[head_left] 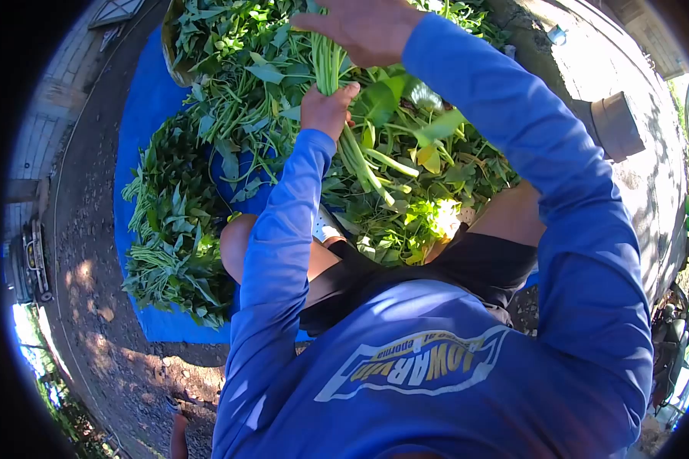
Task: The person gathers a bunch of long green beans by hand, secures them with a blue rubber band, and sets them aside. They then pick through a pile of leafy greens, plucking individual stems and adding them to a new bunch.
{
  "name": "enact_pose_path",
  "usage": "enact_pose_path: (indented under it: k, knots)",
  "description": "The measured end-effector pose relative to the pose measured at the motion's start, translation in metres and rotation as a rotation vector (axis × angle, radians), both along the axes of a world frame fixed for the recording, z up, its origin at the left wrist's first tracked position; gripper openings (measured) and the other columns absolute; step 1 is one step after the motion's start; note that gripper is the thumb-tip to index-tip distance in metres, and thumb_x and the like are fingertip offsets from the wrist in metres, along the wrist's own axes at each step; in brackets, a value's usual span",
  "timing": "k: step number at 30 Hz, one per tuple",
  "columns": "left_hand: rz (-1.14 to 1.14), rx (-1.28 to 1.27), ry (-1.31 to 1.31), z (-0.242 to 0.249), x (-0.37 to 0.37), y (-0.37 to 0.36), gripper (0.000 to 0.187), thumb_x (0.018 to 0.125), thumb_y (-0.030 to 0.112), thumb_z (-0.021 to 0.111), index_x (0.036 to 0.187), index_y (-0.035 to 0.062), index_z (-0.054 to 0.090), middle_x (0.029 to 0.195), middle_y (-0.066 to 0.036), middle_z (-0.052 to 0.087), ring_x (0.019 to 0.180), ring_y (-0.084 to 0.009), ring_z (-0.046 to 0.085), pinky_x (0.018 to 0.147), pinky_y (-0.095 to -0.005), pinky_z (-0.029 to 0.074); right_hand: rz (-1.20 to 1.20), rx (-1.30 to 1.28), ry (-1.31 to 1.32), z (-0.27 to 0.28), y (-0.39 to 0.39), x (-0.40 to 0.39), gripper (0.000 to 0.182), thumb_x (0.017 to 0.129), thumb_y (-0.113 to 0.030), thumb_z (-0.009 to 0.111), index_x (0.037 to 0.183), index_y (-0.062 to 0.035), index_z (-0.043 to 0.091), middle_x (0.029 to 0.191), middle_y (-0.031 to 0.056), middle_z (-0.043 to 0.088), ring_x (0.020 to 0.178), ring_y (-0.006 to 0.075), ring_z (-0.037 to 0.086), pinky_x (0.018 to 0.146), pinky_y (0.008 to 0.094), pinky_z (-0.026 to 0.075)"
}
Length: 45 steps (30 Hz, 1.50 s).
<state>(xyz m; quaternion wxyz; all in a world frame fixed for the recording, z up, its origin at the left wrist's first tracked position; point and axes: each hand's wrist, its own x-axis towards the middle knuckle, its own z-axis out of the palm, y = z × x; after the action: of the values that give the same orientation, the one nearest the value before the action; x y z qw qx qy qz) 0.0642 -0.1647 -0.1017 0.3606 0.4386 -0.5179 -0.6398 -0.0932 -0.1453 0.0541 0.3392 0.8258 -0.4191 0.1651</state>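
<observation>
My left hand (pixel 327 111) is wrapped round a bunch of long green stems (pixel 354 157), whose cut ends point down toward my lap. Just above it, my right hand (pixel 364 32) is at the upper part of the bunch, with its fingers stretched out to the left. Whether its palm touches the leaves is hidden. Loose leafy greens (pixel 245 84) lie heaped behind and around both hands. More greens with yellowing leaves (pixel 429 157) lie between my legs. On the left of the blue sheet (pixel 142 115), tied-looking bundles (pixel 172 222) are laid in a row.
My bare knees and black shorts (pixel 482 264) border the heap. A grey-brown box-like object (pixel 616 126) stands on the pale ground at the right. Brown ground with dry leaves (pixel 92 268) runs along the left. Part of a person's limb (pixel 179 436) shows at the bottom left.
</observation>
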Motion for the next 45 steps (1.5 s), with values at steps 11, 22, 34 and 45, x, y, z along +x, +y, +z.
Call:
enact_pose_path:
  k: [11,22,34,45]
  knots:
    - [0.059,0.023,0.143,-0.012,-0.002,-0.003,0.026,0.09,0.025,0.08,0.095,0.0045,0.065,0.072,-0.003,0.06,0.053,-0.0159,0.055,0.047,-0.0332,0.046,-0.004,0.343,-0.998,-0.109,0.097,0.024,0.04,0.097,-0.021,0.068,0.128,0.0037,0.065,0.129,0.0245,0.065,0.118,0.0424,0.064,0.101,0.0457,0.054]
    - [0.233,0.302,0.174,0.018,0.021,0.005,0.037,0.093,0.045,0.081,0.097,0.0181,0.056,0.073,0.004,0.046,0.059,-0.0102,0.044,0.053,-0.0315,0.041,-0.195,0.586,-1.451,-0.158,0.083,0.021,0.049,0.106,-0.044,0.059,0.128,-0.0024,0.07,0.121,0.0223,0.072,0.112,0.0359,0.07,0.095,0.042,0.054]
    - [0.24,0.366,0.131,-0.006,0.022,-0.006,0.04,0.089,0.045,0.084,0.095,0.0153,0.058,0.074,0.001,0.049,0.057,-0.0145,0.051,0.048,-0.0359,0.045,-0.86,0.789,-0.883,-0.188,0.019,-0.144,0.035,0.089,-0.033,0.064,0.108,-0.0069,0.078,0.116,0.0199,0.075,0.109,0.0423,0.071,0.097,0.0488,0.055]
    - [0.219,0.381,0.081,-0.013,0.013,-0.01,0.044,0.087,0.044,0.085,0.099,0.01,0.059,0.077,-0.002,0.052,0.06,-0.0173,0.054,0.051,-0.0388,0.048,-0.467,0.806,-1.553,-0.058,0.062,-0.168,0.02,0.104,-0.019,0.065,0.112,-0.0019,0.072,0.075,-0.0034,0.058,0.061,0.0052,0.049,0.053,0.0235,0.039]
